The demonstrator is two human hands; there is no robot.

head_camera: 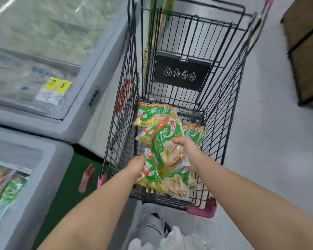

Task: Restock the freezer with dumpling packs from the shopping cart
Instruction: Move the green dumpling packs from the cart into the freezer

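Note:
A black wire shopping cart (222,112) stands in front of me with several green and yellow dumpling packs (152,114) lying in its basket. Both my hands reach down into it. My right hand (186,150) grips the right side of one dumpling pack (163,141), lifted and tilted above the others. My left hand (136,166) pinches the lower left corner of a pack; whether it is that same pack I cannot tell. A chest freezer (83,112) with sliding glass lids stands to the left of the cart. A second freezer (49,159) sits nearer me at the lower left, with green packs under its glass.
Yellow price tags (59,85) are stuck on the far freezer's lid. A green floor strip (65,188) runs between the near freezer and the cart. A wooden crate in a black frame (307,51) stands at the far right. Grey floor lies right of the cart.

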